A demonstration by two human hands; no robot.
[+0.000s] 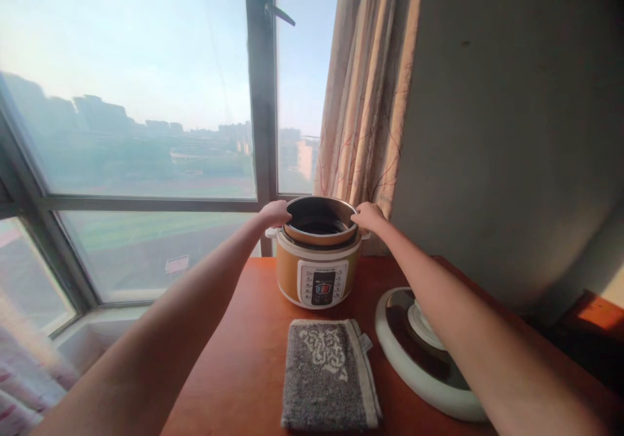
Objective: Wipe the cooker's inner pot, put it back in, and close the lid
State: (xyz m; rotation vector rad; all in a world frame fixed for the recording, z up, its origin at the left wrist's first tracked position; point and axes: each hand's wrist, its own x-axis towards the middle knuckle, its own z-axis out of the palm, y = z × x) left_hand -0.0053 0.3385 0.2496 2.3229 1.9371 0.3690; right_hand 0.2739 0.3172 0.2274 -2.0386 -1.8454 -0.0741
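An orange and white electric cooker point(318, 273) stands at the far end of a reddish wooden table point(244, 358), its control panel facing me. Its dark inner pot point(320, 223) sits raised in the top, tilted a little. My left hand point(275, 213) grips the pot's left rim and my right hand point(368, 216) grips its right rim. Whether the pot holds anything is hard to tell.
The cooker's round white lid point(414, 364) lies on the table at the right, partly under my right arm. A folded grey towel point(329, 374) lies in front of the cooker. A large window point(136, 130) and a beige curtain point(365, 85) stand behind; a grey wall at right.
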